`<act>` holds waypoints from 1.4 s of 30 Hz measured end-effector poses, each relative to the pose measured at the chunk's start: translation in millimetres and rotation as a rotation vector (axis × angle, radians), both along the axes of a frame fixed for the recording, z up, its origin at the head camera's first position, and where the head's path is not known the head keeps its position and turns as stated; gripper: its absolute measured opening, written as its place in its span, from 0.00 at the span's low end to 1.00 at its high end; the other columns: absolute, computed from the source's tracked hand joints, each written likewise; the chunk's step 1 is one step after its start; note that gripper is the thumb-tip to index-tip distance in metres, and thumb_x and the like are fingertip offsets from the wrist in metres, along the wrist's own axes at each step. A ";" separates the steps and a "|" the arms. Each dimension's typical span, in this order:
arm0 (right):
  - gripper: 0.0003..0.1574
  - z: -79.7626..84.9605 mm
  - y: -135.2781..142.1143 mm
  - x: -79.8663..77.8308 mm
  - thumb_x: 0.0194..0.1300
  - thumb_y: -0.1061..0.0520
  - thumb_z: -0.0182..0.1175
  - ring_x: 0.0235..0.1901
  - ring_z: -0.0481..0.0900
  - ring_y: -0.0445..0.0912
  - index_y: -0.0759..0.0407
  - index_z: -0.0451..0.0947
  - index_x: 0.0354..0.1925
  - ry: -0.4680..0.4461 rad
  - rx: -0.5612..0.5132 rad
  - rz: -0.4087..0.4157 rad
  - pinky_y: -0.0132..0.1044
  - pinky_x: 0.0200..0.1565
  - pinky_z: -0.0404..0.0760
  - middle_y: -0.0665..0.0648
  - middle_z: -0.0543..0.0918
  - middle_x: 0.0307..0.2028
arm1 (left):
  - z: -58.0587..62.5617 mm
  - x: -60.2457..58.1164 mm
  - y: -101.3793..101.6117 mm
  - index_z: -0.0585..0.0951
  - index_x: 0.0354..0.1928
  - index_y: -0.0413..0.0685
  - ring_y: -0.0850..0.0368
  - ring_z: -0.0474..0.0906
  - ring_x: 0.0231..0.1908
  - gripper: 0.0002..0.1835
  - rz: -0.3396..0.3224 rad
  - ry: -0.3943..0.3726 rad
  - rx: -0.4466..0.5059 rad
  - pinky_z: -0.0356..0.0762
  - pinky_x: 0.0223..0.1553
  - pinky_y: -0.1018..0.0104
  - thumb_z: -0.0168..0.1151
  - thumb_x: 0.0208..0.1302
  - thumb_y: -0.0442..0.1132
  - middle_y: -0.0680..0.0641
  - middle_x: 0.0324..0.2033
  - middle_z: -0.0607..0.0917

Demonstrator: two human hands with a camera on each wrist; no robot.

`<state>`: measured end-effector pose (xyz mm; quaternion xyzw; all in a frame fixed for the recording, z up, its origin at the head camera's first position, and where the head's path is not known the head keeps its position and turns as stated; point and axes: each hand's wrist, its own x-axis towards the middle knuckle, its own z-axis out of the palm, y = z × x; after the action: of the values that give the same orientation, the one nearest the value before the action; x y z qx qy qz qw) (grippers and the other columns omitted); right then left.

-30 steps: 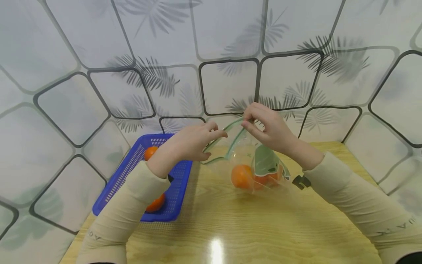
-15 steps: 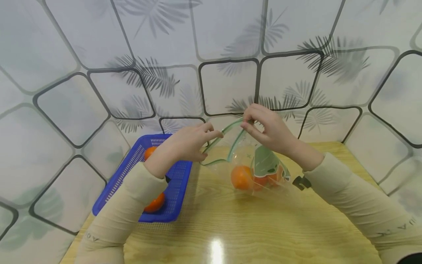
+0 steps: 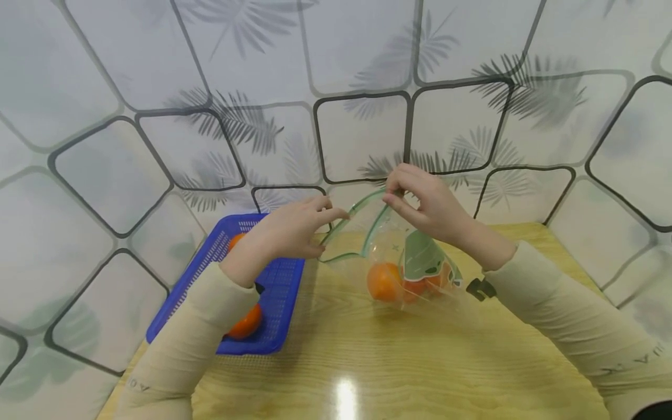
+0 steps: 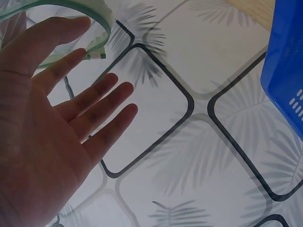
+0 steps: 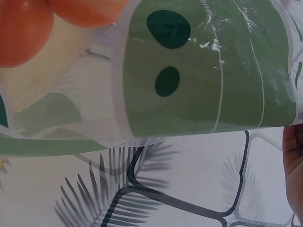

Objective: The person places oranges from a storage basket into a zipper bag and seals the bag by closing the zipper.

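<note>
A clear zip-seal bag [image 3: 380, 233] with green seal strips and a green printed panel stands on the table, its mouth spread wide to the left. Several oranges [image 3: 385, 282] lie inside it. My right hand [image 3: 427, 201] pinches the top corner of the bag's mouth between thumb and fingers. At the mouth's left side is my left hand [image 3: 294, 227], thumb and fingertips right at the rim. In the left wrist view its fingers [image 4: 102, 123] are spread, palm bare, with the green rim overlapping thumb and forefinger. The bag's printed panel [image 5: 199, 71] fills much of the right wrist view.
A blue plastic basket [image 3: 291, 291] stands on the left, partly behind the left forearm, with an orange [image 3: 245, 324] near its front and another [image 3: 236, 240] farther back. A patterned wall covering [image 3: 362, 140] rises behind the wooden table [image 3: 399, 361].
My left hand has drifted slightly left, its fingers drawing back a little along the bag's rim. The right hand keeps its pinch on the corner, and the oranges stay where they were.
</note>
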<state>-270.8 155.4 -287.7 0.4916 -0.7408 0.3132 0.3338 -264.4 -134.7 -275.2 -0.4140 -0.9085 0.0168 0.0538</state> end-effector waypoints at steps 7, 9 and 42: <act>0.24 1.8 1.5 2.1 0.83 0.44 0.54 0.38 0.74 0.43 0.61 0.76 0.36 -0.008 0.014 0.008 0.26 0.45 0.73 0.58 0.79 0.35 | -3.2 -3.7 -12.3 0.76 0.73 0.57 0.50 0.78 0.41 0.39 0.042 0.007 -0.002 0.81 0.42 0.54 0.77 0.58 0.38 0.45 0.55 0.80; 0.25 1.4 2.3 2.8 0.83 0.43 0.53 0.38 0.74 0.43 0.61 0.76 0.36 -0.007 0.014 0.007 0.26 0.45 0.73 0.58 0.79 0.35 | -4.8 -4.8 -15.8 0.75 0.74 0.56 0.50 0.77 0.40 0.39 0.054 0.002 -0.004 0.81 0.42 0.53 0.76 0.59 0.38 0.44 0.55 0.81; 0.28 -0.4 2.0 3.7 0.83 0.39 0.51 0.37 0.73 0.43 0.61 0.76 0.36 -0.014 0.023 0.003 0.32 0.42 0.74 0.57 0.78 0.34 | -49.9 -36.2 -88.3 0.78 0.71 0.52 0.34 0.74 0.67 0.40 0.256 -0.127 0.075 0.76 0.67 0.37 0.82 0.55 0.41 0.35 0.67 0.75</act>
<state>-267.1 157.4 -288.1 0.4945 -0.7459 0.3085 0.3224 -300.7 -223.0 -325.1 -0.2926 -0.9555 -0.0364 0.0089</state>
